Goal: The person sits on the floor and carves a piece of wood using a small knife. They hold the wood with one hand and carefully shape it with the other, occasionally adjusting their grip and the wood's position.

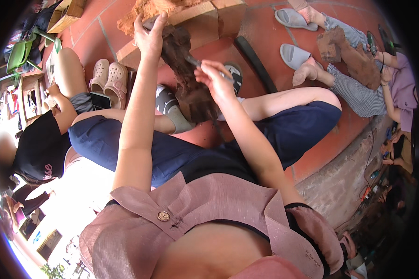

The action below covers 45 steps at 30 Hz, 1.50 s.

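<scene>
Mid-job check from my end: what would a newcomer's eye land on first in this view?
Likely the rough, dark brown piece at upper centre, with the left hand at its far end and the right hand holding a slim metal tool at its right side. Next, the mauve top filling the lower middle, and the pink clogs at upper left.

Carving workshop, by look: dark carved piece, hand tool, wooden blocks, co-worker with rough carving

Dark carving rough, matt (wood, seemingly); navy shorts matt cloth.
</scene>
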### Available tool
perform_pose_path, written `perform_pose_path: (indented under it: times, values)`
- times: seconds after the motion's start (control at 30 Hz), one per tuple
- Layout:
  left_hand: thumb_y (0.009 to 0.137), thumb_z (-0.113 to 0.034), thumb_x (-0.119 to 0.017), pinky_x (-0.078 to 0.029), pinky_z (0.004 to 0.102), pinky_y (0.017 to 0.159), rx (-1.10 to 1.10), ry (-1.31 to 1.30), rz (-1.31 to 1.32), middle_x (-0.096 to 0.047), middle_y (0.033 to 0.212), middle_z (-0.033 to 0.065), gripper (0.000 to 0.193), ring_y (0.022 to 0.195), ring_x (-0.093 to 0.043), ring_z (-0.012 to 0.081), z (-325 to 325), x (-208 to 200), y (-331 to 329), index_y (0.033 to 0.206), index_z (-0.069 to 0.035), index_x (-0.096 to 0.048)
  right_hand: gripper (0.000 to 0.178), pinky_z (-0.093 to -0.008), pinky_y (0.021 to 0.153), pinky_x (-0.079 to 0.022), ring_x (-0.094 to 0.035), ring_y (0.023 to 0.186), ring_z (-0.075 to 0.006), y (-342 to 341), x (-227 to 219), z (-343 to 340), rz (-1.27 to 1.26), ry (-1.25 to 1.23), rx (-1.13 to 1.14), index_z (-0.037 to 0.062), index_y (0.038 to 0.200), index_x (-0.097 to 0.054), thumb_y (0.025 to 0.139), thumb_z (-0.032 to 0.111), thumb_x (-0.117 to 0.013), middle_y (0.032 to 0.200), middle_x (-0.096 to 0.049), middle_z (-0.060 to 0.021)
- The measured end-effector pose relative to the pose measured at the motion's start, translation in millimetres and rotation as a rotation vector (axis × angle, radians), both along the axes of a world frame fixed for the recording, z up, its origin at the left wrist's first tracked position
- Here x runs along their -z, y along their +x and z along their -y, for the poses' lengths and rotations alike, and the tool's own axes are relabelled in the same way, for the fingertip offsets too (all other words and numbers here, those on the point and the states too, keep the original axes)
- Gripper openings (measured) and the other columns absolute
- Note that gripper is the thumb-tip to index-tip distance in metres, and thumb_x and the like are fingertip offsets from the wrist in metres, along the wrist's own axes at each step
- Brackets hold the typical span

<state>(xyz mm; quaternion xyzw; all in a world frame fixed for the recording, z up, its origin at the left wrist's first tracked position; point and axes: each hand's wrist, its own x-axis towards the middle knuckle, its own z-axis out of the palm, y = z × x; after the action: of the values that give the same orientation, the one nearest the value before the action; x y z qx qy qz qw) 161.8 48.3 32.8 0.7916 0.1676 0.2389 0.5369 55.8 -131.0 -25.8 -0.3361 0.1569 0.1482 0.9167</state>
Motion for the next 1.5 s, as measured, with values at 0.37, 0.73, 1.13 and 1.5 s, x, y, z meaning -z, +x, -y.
perform_pose_path:
  times: [0.37, 0.73, 1.13, 1.5]
  values:
    - [0.067, -0.046, -0.076, -0.043, 0.0321, 0.089, 0.016, 0.006, 0.034, -0.057, 0.11, 0.021, 0.085, 0.1, -0.055, 0.024, -9, 12, 8, 0.126, 0.006, -0.044, 0.013, -0.0288, 0.063, -0.055, -0.066, 0.077, -0.0212, -6, 5, 6, -0.026, -0.024, -0.026, -0.0006, 0.093, -0.06, 0.082, 0.004, -0.064, 0.087, -0.065, -0.0131]
    - [0.067, -0.045, -0.075, -0.043, 0.0351, 0.09, 0.025, 0.028, 0.004, -0.058, 0.109, 0.0241, 0.087, 0.101, -0.057, 0.0283, -3, 1, -1, 0.127, 0.009, -0.041, 0.014, -0.0278, 0.058, -0.054, -0.066, 0.08, -0.0227, -12, 12, 13, -0.027, -0.05, -0.026, -0.0005, 0.096, -0.059, 0.083, 0.005, -0.063, 0.089, -0.065, -0.0129]
    - [0.067, -0.044, -0.075, -0.043, 0.0345, 0.09, 0.002, -0.007, -0.067, -0.057, 0.11, 0.0227, 0.086, 0.103, -0.055, 0.0264, 7, -17, -9, 0.128, 0.006, -0.041, 0.012, -0.0283, 0.061, -0.054, -0.066, 0.079, -0.021, -14, 12, 23, -0.039, -0.101, -0.035, 0.001, 0.094, -0.059, 0.084, 0.006, -0.062, 0.086, -0.064, -0.0127]
    - [0.07, -0.045, -0.073, -0.038, 0.0401, 0.096, -0.011, -0.033, -0.079, -0.052, 0.12, 0.0256, 0.085, 0.113, -0.05, 0.0342, 2, -7, -6, 0.132, 0.003, -0.038, 0.011, -0.0287, 0.063, -0.055, -0.066, 0.08, -0.0216, -11, 16, 21, -0.053, -0.031, -0.074, 0.0023, 0.097, -0.06, 0.086, 0.005, -0.06, 0.088, -0.065, -0.0114]
